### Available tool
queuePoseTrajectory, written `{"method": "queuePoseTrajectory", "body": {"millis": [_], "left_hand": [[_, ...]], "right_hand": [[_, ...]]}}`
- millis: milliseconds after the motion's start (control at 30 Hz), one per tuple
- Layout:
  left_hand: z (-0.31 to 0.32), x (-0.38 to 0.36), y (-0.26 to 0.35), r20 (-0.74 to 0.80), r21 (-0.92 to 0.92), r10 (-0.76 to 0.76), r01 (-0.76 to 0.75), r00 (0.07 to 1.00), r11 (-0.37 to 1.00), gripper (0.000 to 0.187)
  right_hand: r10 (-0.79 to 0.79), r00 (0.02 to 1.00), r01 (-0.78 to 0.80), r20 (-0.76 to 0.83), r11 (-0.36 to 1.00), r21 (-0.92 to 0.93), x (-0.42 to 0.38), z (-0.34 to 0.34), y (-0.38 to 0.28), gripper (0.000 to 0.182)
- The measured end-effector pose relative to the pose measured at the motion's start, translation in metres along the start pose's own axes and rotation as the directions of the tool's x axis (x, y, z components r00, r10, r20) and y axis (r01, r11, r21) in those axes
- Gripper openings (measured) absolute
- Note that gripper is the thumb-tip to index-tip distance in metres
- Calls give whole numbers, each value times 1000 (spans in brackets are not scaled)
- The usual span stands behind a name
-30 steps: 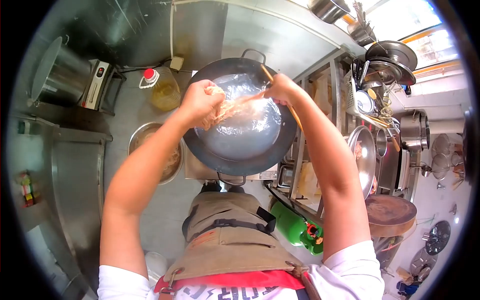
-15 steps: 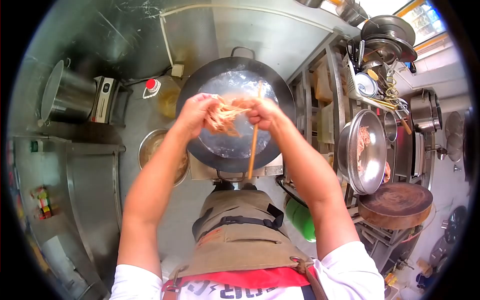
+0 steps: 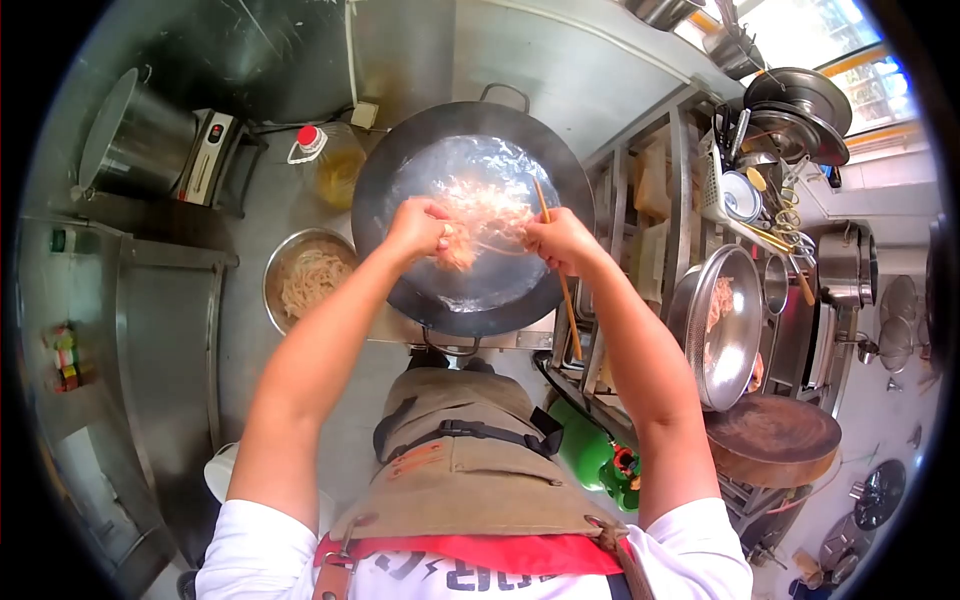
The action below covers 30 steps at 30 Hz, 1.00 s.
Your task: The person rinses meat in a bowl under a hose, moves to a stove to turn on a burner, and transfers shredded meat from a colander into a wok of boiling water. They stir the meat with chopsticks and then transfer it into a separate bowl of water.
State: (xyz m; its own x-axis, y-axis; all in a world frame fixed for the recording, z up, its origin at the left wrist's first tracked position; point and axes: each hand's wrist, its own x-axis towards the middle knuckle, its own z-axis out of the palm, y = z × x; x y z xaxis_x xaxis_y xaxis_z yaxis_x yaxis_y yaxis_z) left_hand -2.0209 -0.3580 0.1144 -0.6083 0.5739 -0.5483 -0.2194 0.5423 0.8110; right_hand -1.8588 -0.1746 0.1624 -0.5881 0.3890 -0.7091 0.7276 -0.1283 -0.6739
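Observation:
Over the large black wok (image 3: pixel 375 190), which holds steaming clear liquid, pale pinkish strands (image 3: pixel 480 205) spread between my two hands. My left hand (image 3: pixel 420 228) is closed on a bunch of the strands at the wok's centre-left. Strands also reach my right hand (image 3: pixel 560 240), closed at the wok's right side, and a pair of long wooden chopsticks (image 3: pixel 570 310) slants through its grip. Some strands look blurred, and whether they touch the liquid is hard to tell.
A steel bowl of pale strands (image 3: pixel 312 285) stands left of the wok, near an oil jug (image 3: pixel 338 175). At right are a steel colander (image 3: pixel 735 350) with pinkish strands, a round wooden board (image 3: pixel 775 440) and a metal rack (image 3: pixel 680 150). A green gas cylinder (image 3: pixel 585 450) stands below.
My hands have moved slightly apart, and the bunched strands now spread out over the wok. The chopsticks have tilted. The view has shifted, showing more of the bowl at left.

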Motion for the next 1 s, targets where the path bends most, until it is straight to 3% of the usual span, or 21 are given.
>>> {"method": "queuePoseTrajectory", "body": {"millis": [67,200,300,400,467,533,600,633,667,733,800,833,867,933,1000], "left_hand": [[3,-6,2,-27,-90,-118,115,993,989,15],[-3,-11,-1,-21,154,-69,72,997,985,16],[-1,-11,-9,41,627,168,-156,985,763,16],[7,-5,-14,78,834,224,-187,971,518,18],[14,-12,-22,49,847,413,-257,909,465,19],[18,-13,-22,42,837,455,-280,890,470,20],[16,-11,-11,65,800,359,-264,931,539,19],[15,-7,-12,57,781,329,-248,942,574,20],[15,1,-18,51,762,300,-231,953,605,21],[11,-2,-17,46,767,299,-226,953,601,25],[6,-21,-11,45,816,355,-239,934,526,32],[6,-29,-14,-36,811,443,-233,896,536,34],[6,-38,-17,-115,808,525,-228,843,543,37],[0,-50,-15,-213,725,539,-239,815,646,40],[-13,-71,-2,-233,526,409,-239,882,816,40]], "right_hand": [[-15,1000,14,-18,999,-38,5,4,7,14],[-23,998,20,-67,999,-38,-4,9,-5,22],[-70,992,72,-104,997,11,-8,7,-15,26],[-157,976,181,-148,969,166,-21,5,-37,32],[-187,972,227,-145,910,347,-32,-1,-50,35],[-218,955,282,-201,877,389,-30,-3,-49,41],[-224,929,332,-293,853,403,-20,-2,-37,44],[-356,872,446,-336,861,245,-11,-4,-23,47],[-470,804,493,-363,869,-33,-4,-9,-9,47],[-441,815,430,-376,895,-116,-14,-2,1,46],[-484,776,489,-404,867,-97,-21,20,11,41],[-532,758,534,-379,839,-110,-24,34,17,35],[-638,711,588,-296,770,-248,-11,44,34,30],[-761,604,642,-237,640,-421,-7,74,44,27],[-871,483,720,-88,453,-526,14,94,54,25]]}}
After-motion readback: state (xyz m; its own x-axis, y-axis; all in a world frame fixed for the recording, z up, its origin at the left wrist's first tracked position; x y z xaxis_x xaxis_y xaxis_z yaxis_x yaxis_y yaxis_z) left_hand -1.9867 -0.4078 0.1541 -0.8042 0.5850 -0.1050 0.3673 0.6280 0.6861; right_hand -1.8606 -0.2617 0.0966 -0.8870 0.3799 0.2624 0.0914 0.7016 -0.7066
